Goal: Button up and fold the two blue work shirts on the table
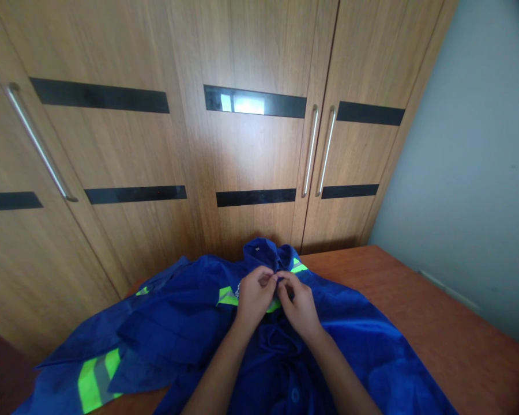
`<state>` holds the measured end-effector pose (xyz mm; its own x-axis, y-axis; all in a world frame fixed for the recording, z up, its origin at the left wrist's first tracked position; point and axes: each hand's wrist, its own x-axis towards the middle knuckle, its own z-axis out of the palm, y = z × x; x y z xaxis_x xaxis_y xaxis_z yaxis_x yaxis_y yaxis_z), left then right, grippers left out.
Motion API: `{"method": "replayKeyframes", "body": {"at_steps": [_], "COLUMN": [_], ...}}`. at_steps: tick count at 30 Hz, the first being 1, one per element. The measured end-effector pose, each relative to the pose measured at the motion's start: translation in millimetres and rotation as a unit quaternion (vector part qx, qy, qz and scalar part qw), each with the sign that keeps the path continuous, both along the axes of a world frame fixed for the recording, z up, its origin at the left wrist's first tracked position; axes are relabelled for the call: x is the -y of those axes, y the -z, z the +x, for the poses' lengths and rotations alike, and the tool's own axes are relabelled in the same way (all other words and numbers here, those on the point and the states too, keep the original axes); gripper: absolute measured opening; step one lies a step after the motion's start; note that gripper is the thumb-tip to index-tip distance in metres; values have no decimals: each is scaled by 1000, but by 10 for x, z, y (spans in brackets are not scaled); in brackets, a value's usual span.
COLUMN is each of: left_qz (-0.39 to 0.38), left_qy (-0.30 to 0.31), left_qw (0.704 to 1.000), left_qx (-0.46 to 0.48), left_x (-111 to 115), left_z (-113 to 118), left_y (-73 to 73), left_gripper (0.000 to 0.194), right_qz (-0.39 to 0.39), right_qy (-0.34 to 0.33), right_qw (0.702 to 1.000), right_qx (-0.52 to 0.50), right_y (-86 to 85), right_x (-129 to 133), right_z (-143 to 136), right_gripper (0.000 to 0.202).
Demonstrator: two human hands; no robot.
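Note:
A blue work jacket (173, 323) with lime-yellow and grey reflective bands lies spread on a reddish-brown wooden table. Its collar (259, 251) points away from me, toward the wardrobe. Just below the collar, my left hand (256, 291) pinches the jacket's front edge between thumb and fingers. My right hand (297, 300) pinches the same edge from the other side, and the fingertips of both hands meet there. Whatever small part sits between the fingertips is hidden. Lower on the front, near my right forearm, a round button (294, 395) shows.
The wooden tabletop (419, 323) extends to the right of the jacket. Behind it stands a wooden wardrobe (251, 155) with black strips and long metal handles (326, 151). A pale wall (462, 173) rises on the right. One sleeve (69, 369) reaches the lower left.

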<state>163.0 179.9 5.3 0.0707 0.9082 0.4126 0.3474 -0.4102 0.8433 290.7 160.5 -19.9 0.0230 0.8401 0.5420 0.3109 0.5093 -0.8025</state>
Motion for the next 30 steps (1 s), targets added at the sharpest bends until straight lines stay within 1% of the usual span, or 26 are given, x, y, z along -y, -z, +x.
{"method": "replayKeyframes", "body": {"at_steps": [4,7,8,10,13,15,19,21,26,30], "left_qz": [2,6,8,12,22,29,30,22,-23,-44], "left_qy": [-4,-3,-3,-2,-8,-17,-33,-47,-91,-93], "left_qw": [1000,1000,1000,1000,999,996,987,982,973,971], "left_qx": [9,3,0,-13,-49,-84,-154,-180,-212,-215], "left_x": [-1,15,21,33,56,74,93,84,6,-66], "left_z": [40,68,76,89,103,103,62,22,-102,-157], "left_y": [36,56,62,77,104,125,168,196,285,332], "left_gripper": [10,9,9,10,12,11,12,13,12,7], "right_qz": [8,-3,-13,-56,-125,-144,-157,-158,-149,-148], "right_qy": [65,80,79,60,18,-5,-43,-43,5,32], "right_qw": [996,995,996,996,981,975,975,976,982,987], "right_qx": [64,65,48,-29,-147,-170,-154,-142,-117,-61], "right_y": [8,-14,-23,-38,-45,-48,-60,-54,42,158], "right_x": [-21,-25,-27,-32,-38,-30,-12,-30,-149,-200], "right_z": [70,112,120,123,106,86,62,86,229,274], "right_gripper": [19,16,15,15,17,20,23,24,26,25]}}
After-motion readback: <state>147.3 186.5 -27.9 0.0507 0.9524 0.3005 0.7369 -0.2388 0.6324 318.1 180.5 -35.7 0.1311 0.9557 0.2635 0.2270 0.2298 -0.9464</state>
